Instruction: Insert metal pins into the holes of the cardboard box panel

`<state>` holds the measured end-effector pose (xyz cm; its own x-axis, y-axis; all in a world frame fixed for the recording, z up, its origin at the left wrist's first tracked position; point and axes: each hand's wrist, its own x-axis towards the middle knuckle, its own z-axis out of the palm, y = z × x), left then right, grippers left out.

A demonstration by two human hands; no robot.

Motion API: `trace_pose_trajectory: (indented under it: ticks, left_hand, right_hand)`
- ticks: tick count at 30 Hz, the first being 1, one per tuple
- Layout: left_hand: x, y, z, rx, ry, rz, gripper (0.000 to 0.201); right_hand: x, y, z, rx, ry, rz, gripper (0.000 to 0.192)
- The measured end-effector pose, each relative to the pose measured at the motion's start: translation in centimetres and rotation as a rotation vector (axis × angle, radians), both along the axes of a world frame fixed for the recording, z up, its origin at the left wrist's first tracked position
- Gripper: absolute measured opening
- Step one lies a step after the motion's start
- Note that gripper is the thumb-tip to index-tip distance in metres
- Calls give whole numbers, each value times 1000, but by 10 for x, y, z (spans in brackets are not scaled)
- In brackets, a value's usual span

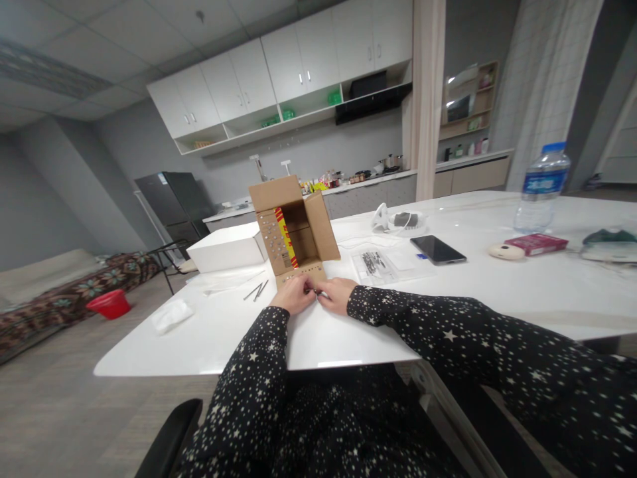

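Hands meet at the near edge of the bench (213, 332), right in front of a small cardboard box (293, 229) lying on its side with its flaps open toward the person. The left hand (294, 295) and right hand (337, 294) are touching each other, fingers curled together and pinched on something tiny at the box's lower flap (301, 272), which is dotted with small round pieces. Whether each hand truly clamps the item or only steadies it, I cannot tell.

To do this well, I would judge that the piece wants a firm pinch close to the flap, with the other hand holding the cardboard flat so it does not bend or slide on the smooth bench. Slow, small moves would suit; the box looks light and could skid backward.

Just left of the box lie two thin metal pins (257, 290), and behind them a white box (227, 247). To the right sit a clear packet (381, 264) of small parts, a phone (438, 249) and, farther off, a water bottle (541, 188).

What the fingers pinch is hidden between the knuckles. The dots on the flap are too small to identify, and the red and yellow print inside the box cannot be read.
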<state>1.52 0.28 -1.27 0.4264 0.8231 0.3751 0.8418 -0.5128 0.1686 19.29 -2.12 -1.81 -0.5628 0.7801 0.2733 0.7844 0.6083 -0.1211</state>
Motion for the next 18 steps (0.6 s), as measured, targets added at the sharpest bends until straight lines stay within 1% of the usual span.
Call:
trace_pose_trajectory:
  ticks: [7, 10, 13, 16, 18]
  left_hand:
    - [1, 1, 0, 22, -74, 23, 10]
    - [0, 2, 1, 64, -96, 33, 9]
    - [-1, 2, 1, 129, -123, 17, 10]
    - [-2, 2, 3, 167, -186, 15, 12]
    - [-2, 1, 5, 186, -236, 29, 12]
  right_hand:
    - [1, 0, 0, 6, -2, 6, 29]
    - [1, 0, 0, 11, 1, 17, 30]
    - [0, 1, 0, -1, -3, 7, 32]
    - [-2, 1, 0, -7, -9, -6, 31]
    - [-3, 1, 1, -30, -34, -41, 29]
